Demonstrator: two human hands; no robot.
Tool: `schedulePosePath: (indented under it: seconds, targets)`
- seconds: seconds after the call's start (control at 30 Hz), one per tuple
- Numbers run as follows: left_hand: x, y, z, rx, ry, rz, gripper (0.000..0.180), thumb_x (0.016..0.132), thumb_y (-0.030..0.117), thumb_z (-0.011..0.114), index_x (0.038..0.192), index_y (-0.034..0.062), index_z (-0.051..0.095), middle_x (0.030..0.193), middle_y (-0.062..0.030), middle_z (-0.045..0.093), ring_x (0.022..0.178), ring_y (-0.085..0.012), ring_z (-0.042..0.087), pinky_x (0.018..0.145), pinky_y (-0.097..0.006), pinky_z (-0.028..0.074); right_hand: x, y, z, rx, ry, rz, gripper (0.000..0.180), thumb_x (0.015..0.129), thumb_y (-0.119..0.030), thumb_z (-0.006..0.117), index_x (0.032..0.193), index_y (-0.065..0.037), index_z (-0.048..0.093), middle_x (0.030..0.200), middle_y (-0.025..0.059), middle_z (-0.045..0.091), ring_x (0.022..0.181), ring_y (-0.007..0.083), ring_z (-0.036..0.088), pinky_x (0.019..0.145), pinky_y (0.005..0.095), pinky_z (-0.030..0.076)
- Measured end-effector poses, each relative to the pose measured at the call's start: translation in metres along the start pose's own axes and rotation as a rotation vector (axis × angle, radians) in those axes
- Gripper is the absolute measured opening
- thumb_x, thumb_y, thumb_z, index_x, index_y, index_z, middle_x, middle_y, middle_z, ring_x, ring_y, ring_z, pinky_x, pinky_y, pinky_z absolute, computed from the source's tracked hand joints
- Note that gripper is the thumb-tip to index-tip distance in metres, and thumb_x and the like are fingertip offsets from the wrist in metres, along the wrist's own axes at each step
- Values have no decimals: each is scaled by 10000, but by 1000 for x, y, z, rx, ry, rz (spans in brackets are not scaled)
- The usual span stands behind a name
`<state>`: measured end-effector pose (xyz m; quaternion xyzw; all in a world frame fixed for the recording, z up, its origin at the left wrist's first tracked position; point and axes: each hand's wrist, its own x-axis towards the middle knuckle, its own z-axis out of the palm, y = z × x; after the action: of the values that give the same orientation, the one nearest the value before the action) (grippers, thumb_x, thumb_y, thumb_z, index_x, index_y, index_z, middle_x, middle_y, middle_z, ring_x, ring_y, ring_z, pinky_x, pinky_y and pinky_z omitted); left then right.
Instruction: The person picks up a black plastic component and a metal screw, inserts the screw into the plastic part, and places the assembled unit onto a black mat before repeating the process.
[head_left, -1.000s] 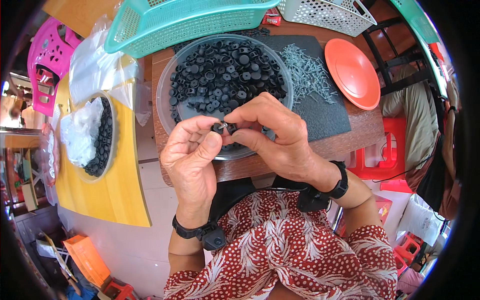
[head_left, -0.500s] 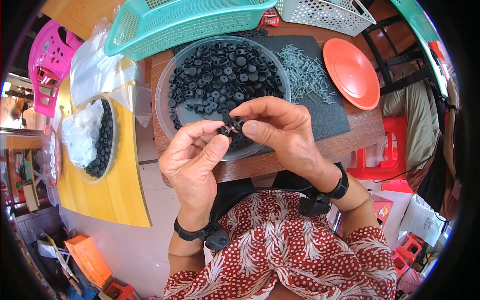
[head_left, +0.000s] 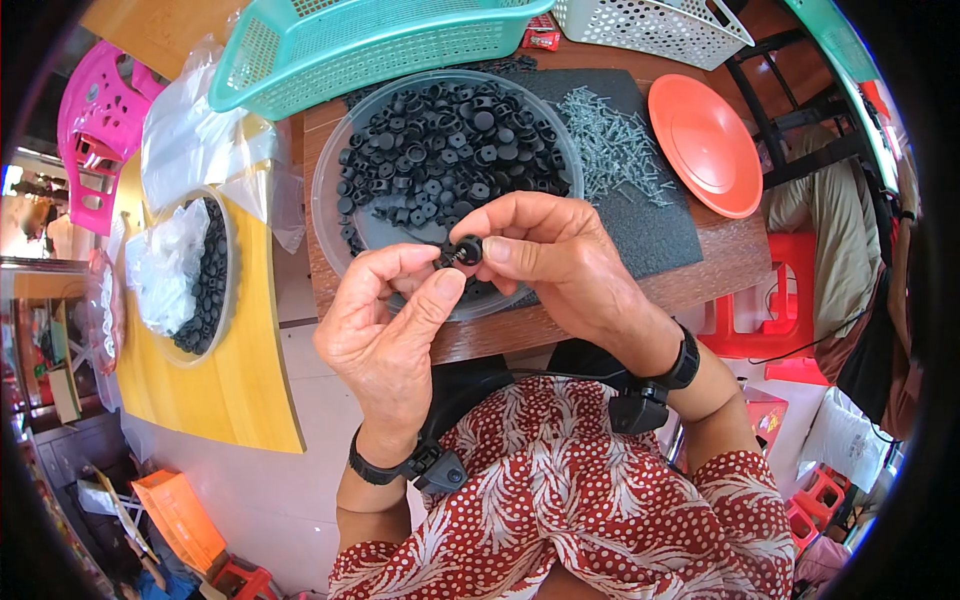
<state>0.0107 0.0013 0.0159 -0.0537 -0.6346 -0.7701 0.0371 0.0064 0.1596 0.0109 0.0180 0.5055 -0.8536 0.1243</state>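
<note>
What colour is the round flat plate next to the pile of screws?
The plate is orange, plain with no pattern. The head view shows it best, right of the screws.

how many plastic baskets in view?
3. A teal basket at the top left, a white basket at the top right, and a pink one at the far left. More may lie outside the frame.

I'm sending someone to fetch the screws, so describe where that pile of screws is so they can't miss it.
Find the small wooden table with the dark mat. On that mat, between the clear round tray of black plastic caps and the orange plate, lies the pile of screws. It is the only loose heap of thin silvery metal there.
</note>
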Motion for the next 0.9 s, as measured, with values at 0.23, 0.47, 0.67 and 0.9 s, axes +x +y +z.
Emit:
schedulePosePath:
  seconds: [0.23, 0.47, 0.67, 0.9]
  targets:
    - [0, -1, 0, 136, 28, 46, 170, 732, -28, 721, 878, -31, 635, 782, -4, 580, 669, -49, 507, 609, -179, 423, 1, 1, 0, -17, -2, 7, 160, 829, -50, 583, 966, -1, 651, 822, 38, 648, 732, 77, 566, 609, 199, 423]
    - [1, -4, 0, 182, 39, 64, 170, 721, -6, 737, 858, -23, 638, 765, 1, 575, 651, -48, 493, 586, -180, 410, 2, 3, 0, -20, 12, 2, 160, 820, -42, 604, 967, -2, 654, 819, 29, 644, 714, 73, 560, 601, 198, 429]
    - [3, -4, -1, 308, 0, 149, 167, 715, -2, 741, 840, -17, 631, 745, 8, 563, 635, -44, 473, 567, -182, 399, 2, 7, 0, -57, 51, -27, 168, 810, -47, 622, 967, 7, 643, 818, 33, 640, 688, 72, 550, 591, 198, 436]
    - [5, 0, -1, 197, -23, 13, 176, 729, 0, 733, 864, -8, 620, 723, 21, 565, 627, -29, 471, 568, -172, 402, 1, 10, 3, -112, 112, -102, 159, 799, -22, 622, 952, 17, 632, 818, 37, 641, 666, 65, 547, 578, 199, 453]
